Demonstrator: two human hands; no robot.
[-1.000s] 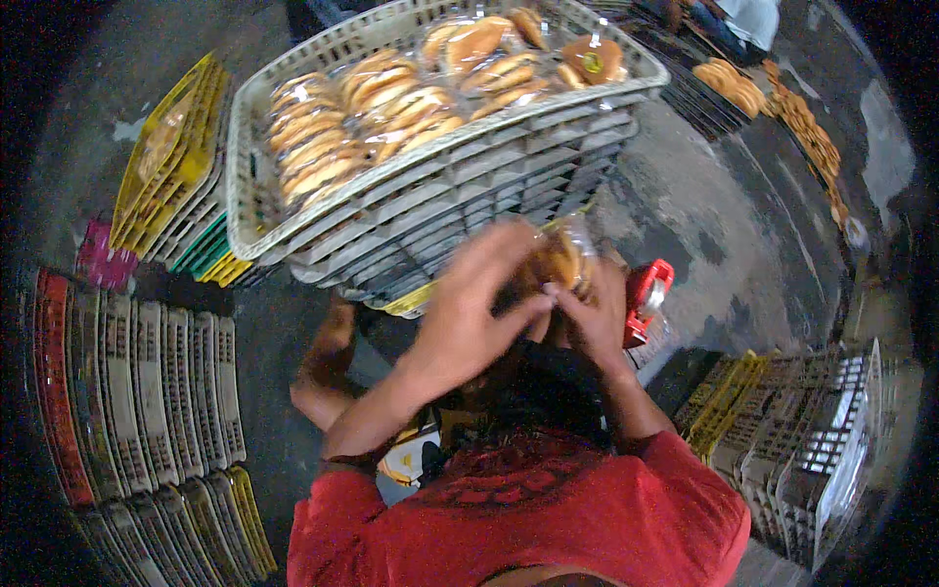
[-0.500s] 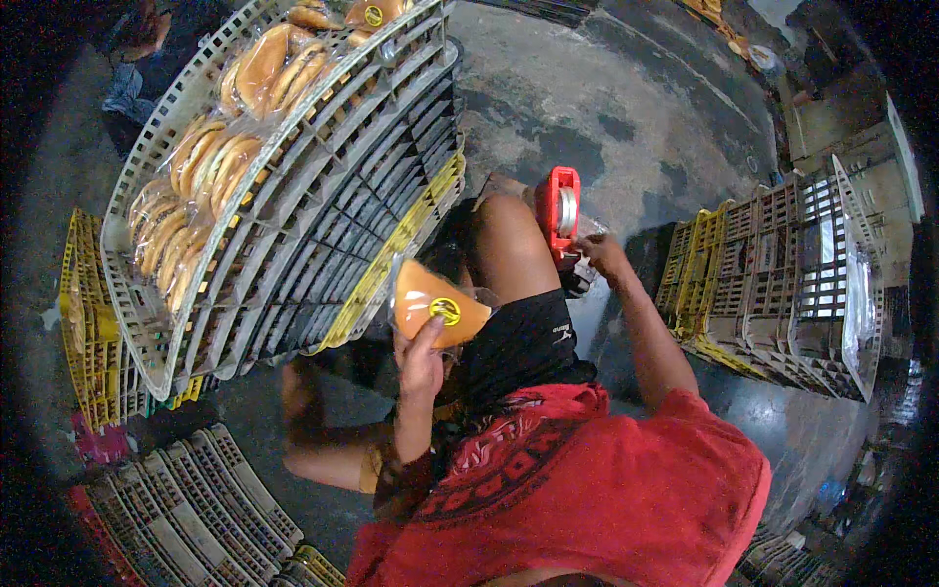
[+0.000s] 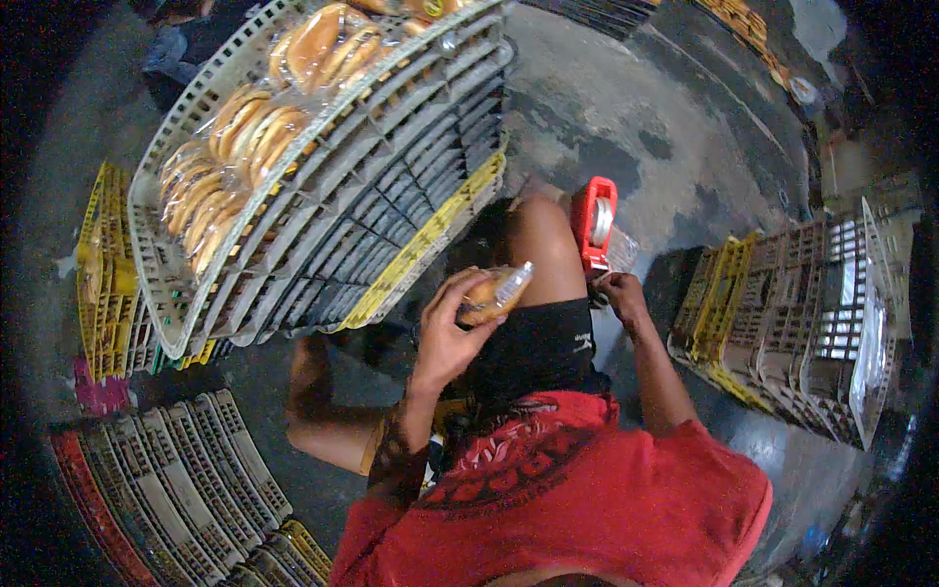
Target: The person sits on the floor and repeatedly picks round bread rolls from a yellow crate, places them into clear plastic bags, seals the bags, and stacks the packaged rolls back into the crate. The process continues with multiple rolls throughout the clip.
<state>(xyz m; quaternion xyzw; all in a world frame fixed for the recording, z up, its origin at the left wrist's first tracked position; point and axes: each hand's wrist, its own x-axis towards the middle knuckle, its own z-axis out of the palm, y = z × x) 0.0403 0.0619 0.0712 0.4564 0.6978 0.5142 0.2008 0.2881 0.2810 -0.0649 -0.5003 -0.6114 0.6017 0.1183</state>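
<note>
My left hand (image 3: 452, 333) is wrapped round a bread bun (image 3: 481, 299) in a clear plastic wrapper, held above my lap. The wrapper's shiny gathered end points up and to the right. Beside my thigh is a red tape dispenser (image 3: 591, 249) carrying a pale roll (image 3: 602, 223). My right hand (image 3: 623, 296) is at its near end, fingers pinched together; whatever they grip is too small to make out. To the left, several wrapped buns (image 3: 259, 132) lie in rows in a grey plastic crate (image 3: 210, 308), the top one of a stack.
Stacked grey and yellow crates (image 3: 782, 323) stand to the right. More crates, one red (image 3: 98, 499), are at the lower left, with yellow ones (image 3: 106, 279) behind the bun stack. Part of another person (image 3: 171, 54) shows at the far left. Buns (image 3: 743, 34) lie at the far right.
My left hand has turned the bun, so its round label no longer shows and the wrapper's gathered end does. My right hand stays by the dispenser, fingers pinched. The whole view has shifted.
</note>
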